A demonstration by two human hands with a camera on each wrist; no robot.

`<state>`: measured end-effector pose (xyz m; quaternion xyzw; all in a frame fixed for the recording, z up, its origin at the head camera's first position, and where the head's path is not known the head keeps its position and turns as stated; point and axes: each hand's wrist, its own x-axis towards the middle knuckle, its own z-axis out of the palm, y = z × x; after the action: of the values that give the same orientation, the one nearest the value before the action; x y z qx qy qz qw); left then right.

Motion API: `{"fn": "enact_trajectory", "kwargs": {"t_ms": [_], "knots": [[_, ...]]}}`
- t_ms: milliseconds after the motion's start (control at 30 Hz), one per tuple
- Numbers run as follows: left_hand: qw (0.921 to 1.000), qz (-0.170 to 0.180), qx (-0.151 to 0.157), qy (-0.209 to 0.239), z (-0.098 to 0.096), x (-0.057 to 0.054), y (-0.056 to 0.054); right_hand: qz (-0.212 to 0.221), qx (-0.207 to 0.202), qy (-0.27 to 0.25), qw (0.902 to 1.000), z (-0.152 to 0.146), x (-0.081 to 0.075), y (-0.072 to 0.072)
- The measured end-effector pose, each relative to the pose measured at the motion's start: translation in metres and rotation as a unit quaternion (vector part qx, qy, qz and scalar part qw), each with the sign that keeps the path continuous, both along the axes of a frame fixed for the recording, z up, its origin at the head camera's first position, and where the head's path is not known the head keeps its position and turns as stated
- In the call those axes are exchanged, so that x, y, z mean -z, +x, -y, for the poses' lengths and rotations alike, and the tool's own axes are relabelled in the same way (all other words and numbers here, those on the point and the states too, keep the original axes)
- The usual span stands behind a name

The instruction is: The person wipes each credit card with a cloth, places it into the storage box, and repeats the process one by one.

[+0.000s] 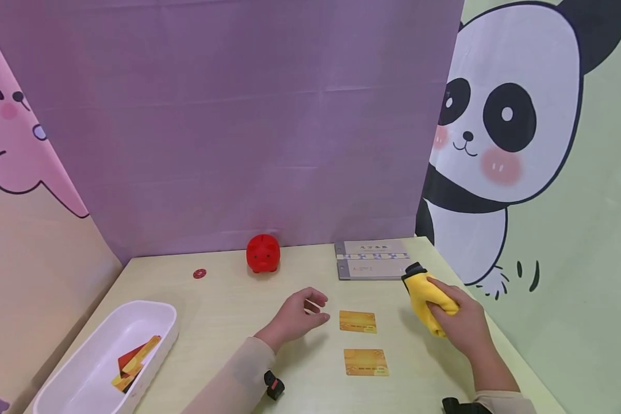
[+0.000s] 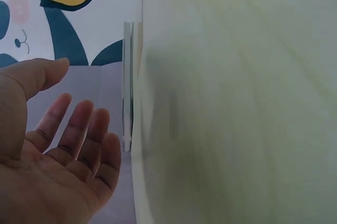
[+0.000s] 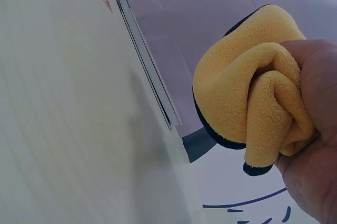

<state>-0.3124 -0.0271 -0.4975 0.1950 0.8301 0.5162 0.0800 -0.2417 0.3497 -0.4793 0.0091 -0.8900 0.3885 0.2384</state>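
My right hand [image 1: 464, 318] grips a folded yellow cloth [image 1: 428, 302] with dark edging, held above the table's right side. In the right wrist view the cloth [image 3: 237, 92] is bunched in the fingers, off the tabletop. My left hand [image 1: 296, 315] hovers over the middle of the table, fingers loosely bent, with nothing in it; the left wrist view shows its palm [image 2: 58, 182] bare. Between the hands lie two gold cards, a far card [image 1: 358, 322] and a near card [image 1: 366, 362], both flat on the table.
A white tray [image 1: 157, 368] at the left holds several gold and red cards [image 1: 134, 362]. Farther back are a red piggy bank [image 1: 263, 254], a small red disc [image 1: 199, 273] and a grey book [image 1: 372, 267]. A purple curtain [image 1: 264, 126] hangs behind the table.
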Motion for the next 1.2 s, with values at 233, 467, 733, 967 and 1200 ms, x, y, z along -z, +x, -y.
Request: {"fn": "enact_trajectory", "kwargs": {"t_ms": [233,467,733,967,1200], "knots": [[0.9994,0.009,0.023,-0.025,-0.019,-0.001,-0.002,-0.003,-0.001,-0.001,1.0000,0.000,0.000,0.000],[0.9971,0.005,0.038,-0.065,-0.035,0.003,-0.009,-0.003,-0.006,0.002,1.0000,0.000,0.002,0.000],[0.9950,0.007,0.040,-0.091,-0.050,0.007,-0.016,-0.012,-0.011,0.001,0.9999,0.000,0.001,0.000],[0.9927,0.004,0.040,-0.114,-0.057,0.004,-0.013,0.001,-0.016,0.004,0.9999,0.000,0.002,-0.001],[0.9858,0.000,0.032,-0.165,-0.060,0.000,-0.008,0.008,-0.014,0.001,0.9999,-0.001,0.000,0.002]]}}
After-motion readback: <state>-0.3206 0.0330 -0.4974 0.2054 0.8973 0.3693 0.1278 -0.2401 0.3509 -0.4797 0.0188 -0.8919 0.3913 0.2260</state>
